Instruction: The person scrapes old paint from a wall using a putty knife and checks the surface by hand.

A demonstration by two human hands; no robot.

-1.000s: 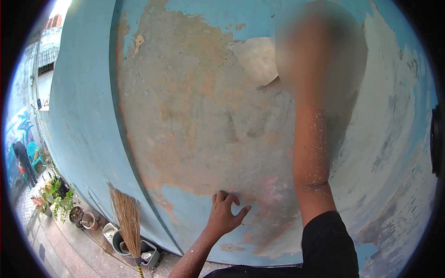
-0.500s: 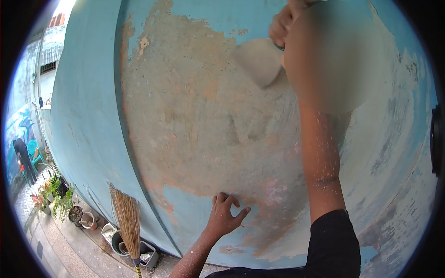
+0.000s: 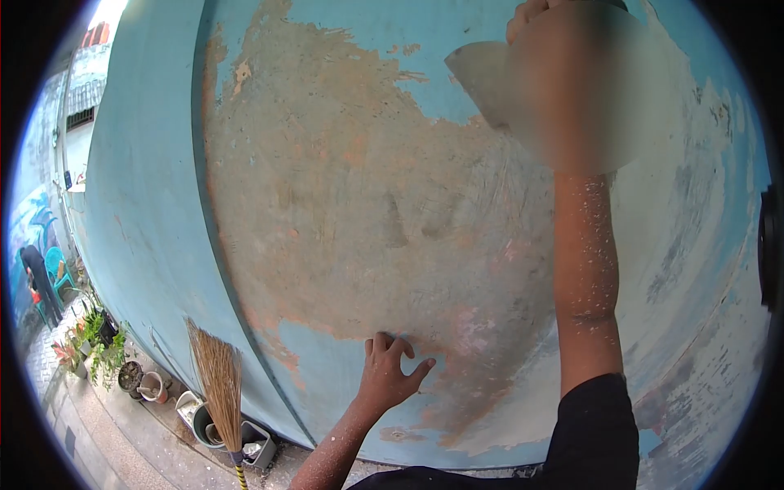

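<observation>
A wide-bladed scraper is against the upper part of the wall, its blade overlapping blue paint beside a bare grey-brown patch. My right hand grips it at the top of the view; a blurred area covers much of that hand and the handle. Pale flecks dot my right forearm. Lower down, my left hand rests with its fingertips on the wall at the bottom border of the bare patch, thumb spread away and nothing held.
A straw broom stands upright at lower left, beside a grey bin and several pots. Potted plants line the walkway. Farther off, a person in dark clothes bends near a turquoise chair.
My right hand and the scraper have moved up and to the right, from the bare patch's edge toward the upper right. My left hand keeps its place on the wall; the view has shifted slightly.
</observation>
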